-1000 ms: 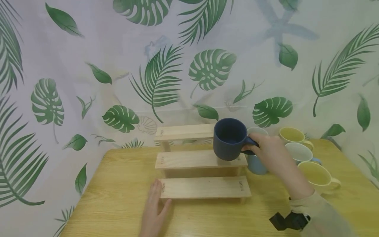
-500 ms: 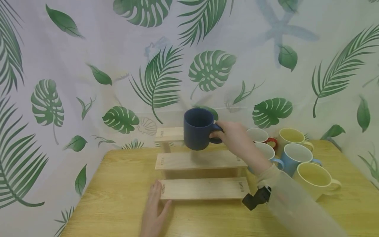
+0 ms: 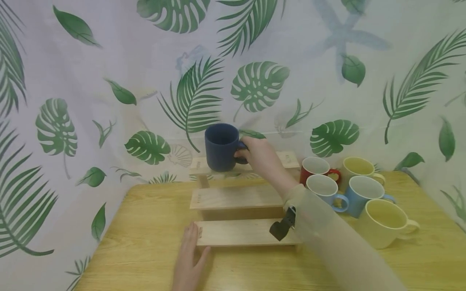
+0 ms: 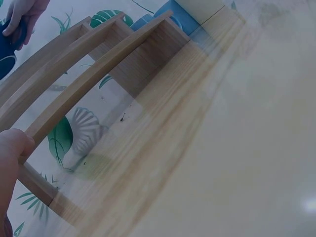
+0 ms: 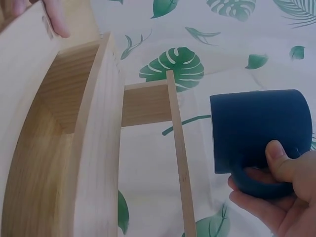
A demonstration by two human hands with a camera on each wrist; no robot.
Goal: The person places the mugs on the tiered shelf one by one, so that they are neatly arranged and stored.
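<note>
My right hand (image 3: 260, 155) grips the handle of a dark blue mug (image 3: 219, 149), holding it upright over the left part of a wooden shelf's top tier. In the right wrist view a gap shows between this mug (image 5: 261, 131) and the top board (image 5: 180, 158), with the thumb on the handle's upper side. The three-step wooden shelf (image 3: 244, 233) stands on the table. My left hand (image 3: 189, 254) lies against the left end of its lowest board, fingers extended and thumb apart. The left wrist view has the left hand (image 4: 12, 153) at that board's corner.
Right of the shelf stand a red mug (image 3: 306, 171), two light blue mugs (image 3: 318, 194) (image 3: 358, 200) and two yellow mugs (image 3: 349, 176) (image 3: 378, 230), all upright. A leaf-printed cloth (image 3: 204, 32) hangs behind the wooden table (image 3: 145, 234).
My right hand has carried the dark blue mug leftward and a little up, from the shelf's right side to above its top left. The left hand stays in place.
</note>
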